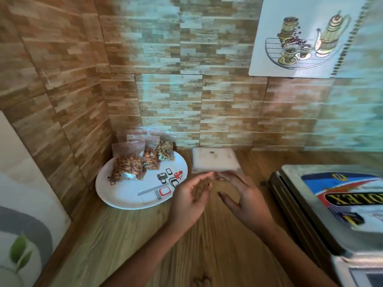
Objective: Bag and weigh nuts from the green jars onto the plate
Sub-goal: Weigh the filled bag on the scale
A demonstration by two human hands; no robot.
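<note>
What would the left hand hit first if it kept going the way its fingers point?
Probably the right hand: the left hand points at its fingertips, and they nearly touch. Beyond them lies the white pack, though blur makes the depth unclear.

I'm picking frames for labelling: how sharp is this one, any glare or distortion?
Head view: bags of nuts on the plate fairly sharp; left hand and right hand soft, contents unclear; scale at right smeared; pale sheen on the wall tiles; edges bent by the wide angle.
</note>
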